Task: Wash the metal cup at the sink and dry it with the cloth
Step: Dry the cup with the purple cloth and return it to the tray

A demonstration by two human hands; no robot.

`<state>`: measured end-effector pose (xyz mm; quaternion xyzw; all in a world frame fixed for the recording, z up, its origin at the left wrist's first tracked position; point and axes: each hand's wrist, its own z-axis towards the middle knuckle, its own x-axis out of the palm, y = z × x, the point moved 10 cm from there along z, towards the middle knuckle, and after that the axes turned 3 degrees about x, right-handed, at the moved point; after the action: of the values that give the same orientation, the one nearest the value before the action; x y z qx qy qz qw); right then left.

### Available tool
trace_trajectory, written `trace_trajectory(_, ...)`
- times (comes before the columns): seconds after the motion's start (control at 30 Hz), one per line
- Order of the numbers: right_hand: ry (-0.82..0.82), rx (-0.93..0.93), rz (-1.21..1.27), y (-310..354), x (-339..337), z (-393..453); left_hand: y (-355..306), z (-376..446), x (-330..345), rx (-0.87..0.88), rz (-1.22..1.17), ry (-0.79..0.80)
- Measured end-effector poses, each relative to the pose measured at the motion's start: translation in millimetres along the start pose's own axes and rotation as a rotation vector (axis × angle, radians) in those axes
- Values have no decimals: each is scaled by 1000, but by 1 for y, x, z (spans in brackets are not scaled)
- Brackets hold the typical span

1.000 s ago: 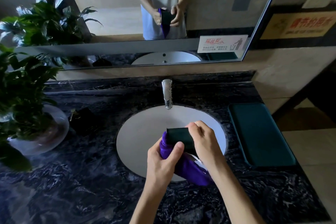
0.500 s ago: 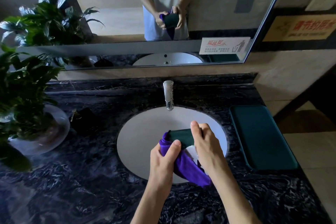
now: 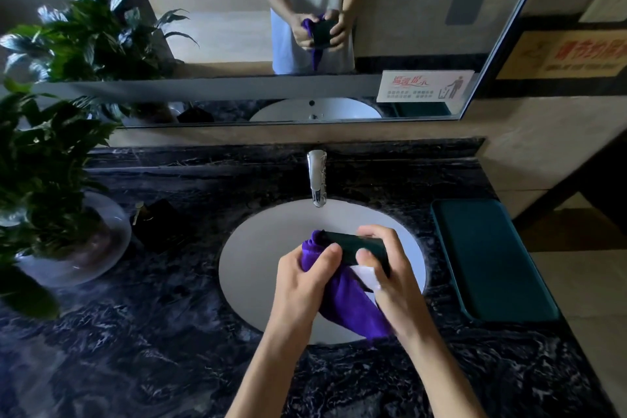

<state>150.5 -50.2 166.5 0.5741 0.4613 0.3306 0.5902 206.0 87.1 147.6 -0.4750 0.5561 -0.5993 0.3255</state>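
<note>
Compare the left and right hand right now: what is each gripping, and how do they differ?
The left hand is closed on the purple cloth, bunched at the cup's left end; the right hand grips the dark cup itself. The left thumb lies on cloth, while the right fingers wrap over the cup's body. Both are held over the white sink basin, not under the faucet.

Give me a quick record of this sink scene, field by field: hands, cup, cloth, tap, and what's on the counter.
left hand: grips purple cloth bunched at cup's end
right hand: wrapped around cup
dark green metal cup: lying sideways, held above basin
purple cloth: hangs below the cup
chrome tap: no water visible
white round basin: set in dark marble counter
counter: teal tray right, potted plant left
</note>
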Motion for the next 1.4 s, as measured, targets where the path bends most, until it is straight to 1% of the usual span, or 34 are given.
trace_trajectory(0.07,-13,123,116,-10,0,0,-9,-5,3,129,65,32)
trace_trajectory(0.1,-21,159,156,-14,1,1,-11,-7,5,168,85,51)
trace_trajectory(0.17,-55,193,176,-22,-2,3,-13,-8,7,184,120,64)
trace_trajectory(0.2,-70,168,170,-20,-4,3,-11,-7,6,167,131,61)
trace_trajectory(0.3,-53,41,103,-6,-5,2,-2,-3,5,28,76,20)
trace_trajectory(0.4,-3,-41,-57,5,-2,-1,16,-1,0,-203,-138,-43)
trace_trajectory(0.47,47,-91,-78,6,1,-4,20,1,-4,-266,-158,-44)
trace_trajectory(0.5,68,-95,-67,5,3,-6,20,2,-5,-250,-136,-44)
trace_trajectory(0.57,84,-56,-41,1,4,-6,9,2,-7,-119,-58,-40)
trace_trajectory(0.67,67,160,134,-11,3,-4,-8,-7,2,96,111,18)
trace_trajectory(0.73,52,243,211,-15,1,-1,-13,-13,9,174,163,58)
trace_trajectory(0.8,64,244,214,-13,1,2,-15,-16,9,202,204,31)
trace_trajectory(0.83,45,199,193,-10,-1,5,-14,-16,8,191,205,2)
trace_trajectory(0.9,26,81,131,0,-4,8,-6,-14,5,102,141,-60)
trace_trajectory(0.93,38,25,95,5,-3,8,1,-12,3,30,76,-82)
trace_trajectory(1.0,72,-83,-53,13,0,7,13,-7,-3,-124,-92,-120)
trace_trajectory(1.07,112,-167,-131,19,5,6,17,-2,-8,-211,-189,-123)
trace_trajectory(1.1,142,-162,-117,18,7,6,13,0,-9,-201,-167,-111)
trace_trajectory(1.13,172,-124,-80,15,10,6,7,1,-11,-155,-109,-97)
trace_trajectory(1.2,207,-13,-5,6,11,8,-13,0,-12,4,67,-61)
trace_trajectory(1.27,208,101,9,-4,10,12,-27,-5,-5,134,201,31)
trace_trajectory(1.33,259,192,22,-13,12,13,-31,-10,2,191,268,122)
trace_trajectory(1.4,328,217,51,-15,18,12,-36,-13,1,208,298,144)
